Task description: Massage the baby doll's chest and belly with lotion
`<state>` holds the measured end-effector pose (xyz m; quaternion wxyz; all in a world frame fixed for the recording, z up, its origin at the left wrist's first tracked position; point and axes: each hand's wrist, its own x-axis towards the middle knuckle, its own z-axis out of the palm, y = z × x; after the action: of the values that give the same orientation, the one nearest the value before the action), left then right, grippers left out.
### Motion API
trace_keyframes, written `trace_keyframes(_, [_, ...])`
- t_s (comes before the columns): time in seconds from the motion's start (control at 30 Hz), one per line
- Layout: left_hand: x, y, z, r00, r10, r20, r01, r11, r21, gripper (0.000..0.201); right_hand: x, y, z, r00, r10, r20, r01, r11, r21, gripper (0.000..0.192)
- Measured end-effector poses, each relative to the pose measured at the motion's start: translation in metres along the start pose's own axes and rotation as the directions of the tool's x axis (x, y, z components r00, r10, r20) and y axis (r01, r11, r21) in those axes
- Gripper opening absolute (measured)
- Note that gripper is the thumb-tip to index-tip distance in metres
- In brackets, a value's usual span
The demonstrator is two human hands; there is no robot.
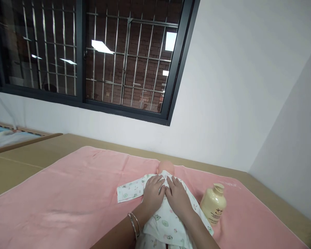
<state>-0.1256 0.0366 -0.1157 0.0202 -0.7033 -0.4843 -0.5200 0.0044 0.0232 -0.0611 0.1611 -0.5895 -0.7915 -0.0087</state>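
Your left hand [152, 193] and right hand [178, 197] both lie flat, fingers spread and grasping nothing, pressed side by side on the chest of the doll [166, 168]. The doll lies face up on the pink towel [67, 193], head toward the wall. It already wears its printed garment [163, 221], front panels closed over the chest, one sleeve [128, 191] spread flat to your left. The dressing looks mostly done; what seems left is smoothing or fastening the front. A cream bottle [214, 204] stands just beside the doll, to your right, cap on.
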Motion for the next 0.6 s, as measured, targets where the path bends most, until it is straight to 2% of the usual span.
trace_keyframes(0.13, [-0.004, 0.001, 0.001, 0.996, -0.028, -0.089, 0.033, 0.998, 0.047, 0.029, -0.006, -0.012, -0.003, 0.997, 0.078, -0.024, -0.080, 0.990, -0.115, 0.051])
trace_keyframes(0.27, [-0.002, 0.002, 0.001, 0.998, -0.030, -0.047, 0.035, 0.993, 0.111, 0.035, 0.000, -0.006, 0.000, 0.991, 0.128, 0.024, -0.128, 0.992, -0.023, 0.059])
trace_keyframes(0.4, [0.000, 0.002, 0.000, 1.000, 0.021, -0.015, -0.019, 0.995, 0.103, 0.035, 0.005, 0.003, 0.003, 0.995, 0.090, 0.036, -0.092, 0.995, 0.047, 0.062])
trace_keyframes(0.6, [-0.005, 0.001, 0.001, 0.997, 0.040, -0.058, -0.035, 0.995, 0.095, 0.031, -0.001, -0.001, 0.005, 0.997, 0.074, -0.009, -0.074, 0.997, -0.006, 0.058])
